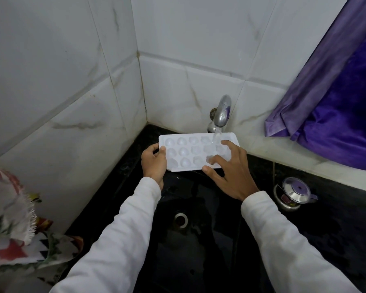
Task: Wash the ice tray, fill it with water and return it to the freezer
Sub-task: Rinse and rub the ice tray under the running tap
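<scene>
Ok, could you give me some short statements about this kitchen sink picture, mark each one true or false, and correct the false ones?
1. Water runs from the metal tap onto the white plastic ice tray. True.
2. The tray lies on the bottom of the black sink. False: it is held up above the sink, under the tap.
3. The left hand grips the tray's left end. True.
4. The right hand is turning the tap. False: its fingers are on the tray's right part.
5. A purple curtain hangs at the right. True.
</scene>
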Motion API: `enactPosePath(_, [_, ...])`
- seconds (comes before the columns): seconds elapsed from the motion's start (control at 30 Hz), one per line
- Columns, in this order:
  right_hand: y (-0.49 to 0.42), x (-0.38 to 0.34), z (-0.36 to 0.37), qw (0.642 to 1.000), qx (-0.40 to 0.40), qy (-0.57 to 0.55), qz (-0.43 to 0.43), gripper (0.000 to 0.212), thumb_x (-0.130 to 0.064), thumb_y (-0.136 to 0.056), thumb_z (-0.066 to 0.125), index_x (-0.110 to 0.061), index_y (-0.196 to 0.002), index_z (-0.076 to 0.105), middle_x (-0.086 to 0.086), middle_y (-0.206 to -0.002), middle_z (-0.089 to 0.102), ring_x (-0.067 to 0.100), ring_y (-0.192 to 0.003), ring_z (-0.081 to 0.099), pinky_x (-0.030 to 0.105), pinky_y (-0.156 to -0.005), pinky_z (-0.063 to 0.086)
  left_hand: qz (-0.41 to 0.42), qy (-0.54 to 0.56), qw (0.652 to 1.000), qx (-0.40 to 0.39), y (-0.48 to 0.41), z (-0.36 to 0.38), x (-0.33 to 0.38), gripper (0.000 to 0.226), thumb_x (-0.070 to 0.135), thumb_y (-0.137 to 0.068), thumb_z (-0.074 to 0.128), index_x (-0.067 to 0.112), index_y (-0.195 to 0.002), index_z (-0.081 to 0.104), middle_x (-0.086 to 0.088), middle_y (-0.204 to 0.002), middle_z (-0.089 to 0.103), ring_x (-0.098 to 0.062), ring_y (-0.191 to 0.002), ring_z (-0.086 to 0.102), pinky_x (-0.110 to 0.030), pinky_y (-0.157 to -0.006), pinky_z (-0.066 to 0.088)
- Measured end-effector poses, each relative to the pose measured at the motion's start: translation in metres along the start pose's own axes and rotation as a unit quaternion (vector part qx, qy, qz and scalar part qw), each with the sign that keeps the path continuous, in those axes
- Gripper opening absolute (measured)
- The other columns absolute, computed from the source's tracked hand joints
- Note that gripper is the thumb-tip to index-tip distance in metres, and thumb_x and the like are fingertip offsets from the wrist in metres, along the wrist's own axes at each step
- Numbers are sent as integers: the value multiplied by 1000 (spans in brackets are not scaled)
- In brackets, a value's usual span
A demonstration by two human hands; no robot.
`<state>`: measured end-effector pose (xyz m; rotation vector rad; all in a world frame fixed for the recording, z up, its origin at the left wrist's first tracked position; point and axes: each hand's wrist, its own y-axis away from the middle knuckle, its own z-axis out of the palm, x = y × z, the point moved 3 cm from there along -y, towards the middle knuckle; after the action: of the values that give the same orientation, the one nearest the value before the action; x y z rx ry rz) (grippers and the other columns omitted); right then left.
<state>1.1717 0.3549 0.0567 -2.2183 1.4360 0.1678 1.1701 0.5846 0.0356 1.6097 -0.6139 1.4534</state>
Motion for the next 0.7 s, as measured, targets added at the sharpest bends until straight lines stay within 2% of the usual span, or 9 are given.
enactPosePath(0.07, [4, 1, -3, 997, 7, -61, 45, 34, -61, -86, 56, -29, -99, 61, 1, -145, 32, 24, -132, 25, 33, -105, 29, 1, -3, 1000, -1, 0, -3, -2, 23, 16, -99, 52, 12, -115, 67, -5, -103, 73, -21, -97, 71, -43, -88, 59])
enactPosePath(0.17, [8, 13, -6, 965, 73, -173, 185, 40, -51, -87, 61, -21, -112, 55, 4, -140, 36, 23, -132, 27, 9, -103, 16, 1, -15, 1000, -12, 4, -7, -7, 20, 16, -99, 52, 15, -113, 67, -6, -104, 73, -22, -97, 71, -44, -87, 59])
enactPosePath(0.2, [10, 19, -7, 950, 83, -190, 235, 46, -49, -89, 60, -18, -121, 53, 6, -140, 37, 26, -131, 30, 10, -105, 15, -1, -15, 1000, -19, 6, -9, -9, 21, 15, -100, 52, 15, -114, 67, -6, -103, 73, -22, -96, 71, -42, -86, 60])
enactPosePath(0.27, [13, 33, -4, 914, 55, -239, 324, 50, -44, -92, 59, -16, -132, 50, 9, -138, 46, 26, -126, 43, 27, -108, 31, -3, -16, 999, -34, 11, -12, -14, 21, 15, -100, 51, 14, -114, 66, -5, -102, 74, -21, -95, 72, -40, -83, 60])
enactPosePath(0.33, [22, 45, 5, 883, 3, -291, 369, 40, -43, -94, 56, -20, -126, 58, 3, -124, 62, 21, -111, 59, 37, -100, 45, -9, -22, 999, -44, 17, -15, -23, 20, 15, -100, 51, 14, -114, 66, -6, -102, 74, -22, -96, 72, -39, -84, 60])
enactPosePath(0.43, [41, 56, 18, 865, -28, -316, 389, 23, -42, -94, 56, -28, -108, 67, -4, -110, 70, 16, -99, 66, 44, -96, 52, -13, -50, 997, -51, 23, -20, -38, 17, 16, -101, 52, 18, -110, 65, -7, -104, 73, -24, -97, 71, -44, -88, 59])
enactPosePath(0.53, [58, 58, 23, 854, -23, -338, 395, 13, -38, -93, 60, -29, -102, 65, -8, -105, 70, 15, -96, 68, 42, -90, 55, 26, -104, 992, -66, 29, -24, -47, 18, 17, -101, 51, 17, -115, 62, -3, -103, 71, -21, -98, 69, -42, -88, 58])
enactPosePath(0.63, [67, 53, 19, 859, 11, -337, 385, 18, -33, -92, 65, -22, -106, 61, -10, -103, 70, 10, -95, 67, 35, -84, 56, 101, -174, 976, -80, 32, -27, -45, 17, 16, -101, 51, 13, -115, 59, 6, -98, 69, -18, -99, 67, -28, -83, 53])
enactPosePath(0.7, [68, 49, 12, 876, 47, -323, 355, 17, -27, -90, 69, -21, -104, 61, -15, -97, 69, 4, -92, 66, 29, -79, 55, 162, -221, 958, -84, 32, -29, -40, 14, 15, -100, 52, 12, -112, 59, 5, -96, 69, -17, -97, 66, -16, -78, 47])
